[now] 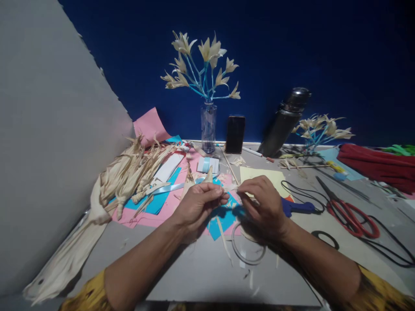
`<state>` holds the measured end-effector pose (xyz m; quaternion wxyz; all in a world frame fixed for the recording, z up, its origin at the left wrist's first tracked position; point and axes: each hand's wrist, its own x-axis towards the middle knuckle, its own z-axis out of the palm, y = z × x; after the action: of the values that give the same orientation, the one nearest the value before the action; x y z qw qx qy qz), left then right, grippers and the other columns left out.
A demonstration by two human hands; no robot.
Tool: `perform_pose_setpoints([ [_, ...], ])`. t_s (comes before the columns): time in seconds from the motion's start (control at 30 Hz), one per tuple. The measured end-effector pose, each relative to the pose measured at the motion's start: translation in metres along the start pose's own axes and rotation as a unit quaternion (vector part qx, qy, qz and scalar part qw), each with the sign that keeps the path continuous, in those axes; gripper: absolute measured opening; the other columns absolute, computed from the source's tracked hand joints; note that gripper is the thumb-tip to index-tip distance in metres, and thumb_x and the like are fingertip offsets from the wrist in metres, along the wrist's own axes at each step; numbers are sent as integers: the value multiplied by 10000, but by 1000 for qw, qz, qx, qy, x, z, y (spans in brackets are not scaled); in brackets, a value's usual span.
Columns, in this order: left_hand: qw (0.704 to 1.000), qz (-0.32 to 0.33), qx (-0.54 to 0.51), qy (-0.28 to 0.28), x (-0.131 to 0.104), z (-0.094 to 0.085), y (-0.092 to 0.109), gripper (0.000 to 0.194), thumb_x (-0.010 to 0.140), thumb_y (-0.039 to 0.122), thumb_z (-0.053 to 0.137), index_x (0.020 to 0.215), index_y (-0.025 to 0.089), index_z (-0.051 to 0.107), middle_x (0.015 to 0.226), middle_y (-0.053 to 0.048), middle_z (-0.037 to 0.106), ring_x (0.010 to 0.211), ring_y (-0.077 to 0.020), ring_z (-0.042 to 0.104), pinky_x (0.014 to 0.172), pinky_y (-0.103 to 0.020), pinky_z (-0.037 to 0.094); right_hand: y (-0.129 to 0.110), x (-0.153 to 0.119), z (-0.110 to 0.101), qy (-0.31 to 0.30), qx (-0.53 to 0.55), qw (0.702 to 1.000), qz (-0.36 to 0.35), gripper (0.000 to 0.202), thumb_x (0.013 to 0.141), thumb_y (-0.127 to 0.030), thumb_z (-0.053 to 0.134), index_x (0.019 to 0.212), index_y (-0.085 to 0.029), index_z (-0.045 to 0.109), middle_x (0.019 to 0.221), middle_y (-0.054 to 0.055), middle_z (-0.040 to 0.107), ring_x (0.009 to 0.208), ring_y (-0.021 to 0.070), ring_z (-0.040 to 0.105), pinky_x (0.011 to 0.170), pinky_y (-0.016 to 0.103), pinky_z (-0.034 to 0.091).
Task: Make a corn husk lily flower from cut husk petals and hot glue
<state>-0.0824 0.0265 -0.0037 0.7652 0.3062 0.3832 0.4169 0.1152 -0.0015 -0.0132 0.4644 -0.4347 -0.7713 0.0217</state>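
Between my hands, at the middle of the table, stretches a small pale piece of corn husk (230,187). My left hand (202,203) pinches its left end between thumb and fingers. At its right end are the bent fingers of my right hand (263,202), thumb and forefinger closed on it. Below my hands lie blue paper (218,230) and pink paper (142,219) with husk scraps. A ring of wire (239,252) rests just under my right hand. The blue handle of a glue gun (298,208) shows beyond my right wrist, its front partly hidden.
Bundled corn husks (100,203) lie at left. At the back stand a glass vase (208,129) of husk flowers (209,52), a phone (235,134) and a tilted dark flask (282,123). Red-handled scissors (355,220), a black cable (394,255) and red cloth (376,166) are at right.
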Motion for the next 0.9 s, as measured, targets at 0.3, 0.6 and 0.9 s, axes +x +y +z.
perform_pose_setpoints([
  [0.3,945,249,207,52,-8,8,-5,84,729,170,763,658,196,726,801,-38,675,834,-180,627,819,-313,505,0,0,16,-104,490,752,429,328,762,-462,786,840,-167,666,775,20,665,547,88,452,523,230,322],
  [0.6,980,158,112,42,-2,8,-10,79,683,195,795,651,171,726,783,-26,669,771,-142,595,765,-267,482,-3,4,17,-72,549,683,477,324,624,-327,902,713,-157,641,632,-42,566,510,57,395,497,202,276],
  [0.9,992,77,74,66,-1,8,-10,181,664,265,834,704,138,711,669,-31,677,687,-140,617,706,-265,498,4,15,1,-1,521,724,453,303,633,-368,893,725,-170,683,622,-36,546,528,80,418,552,241,398],
])
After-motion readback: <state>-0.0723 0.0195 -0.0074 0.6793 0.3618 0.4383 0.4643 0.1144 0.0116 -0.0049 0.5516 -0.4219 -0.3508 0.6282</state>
